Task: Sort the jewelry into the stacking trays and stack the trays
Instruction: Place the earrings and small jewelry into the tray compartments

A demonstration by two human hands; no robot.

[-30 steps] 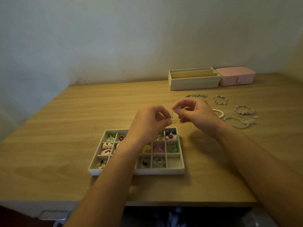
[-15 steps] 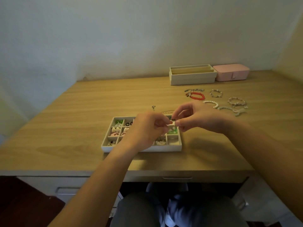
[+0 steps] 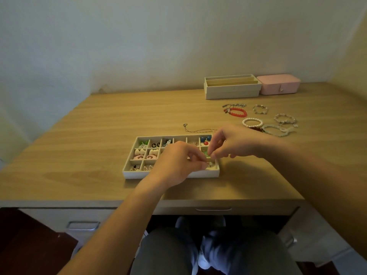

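Head view: your left hand and right hand meet over the near-right corner of the tray, fingers of both pinching 1 small jewelry piece just above that compartment.

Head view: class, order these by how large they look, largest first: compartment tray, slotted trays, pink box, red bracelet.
1. compartment tray, though it lies nearest the camera, so its real lead is unsure
2. slotted trays
3. pink box
4. red bracelet
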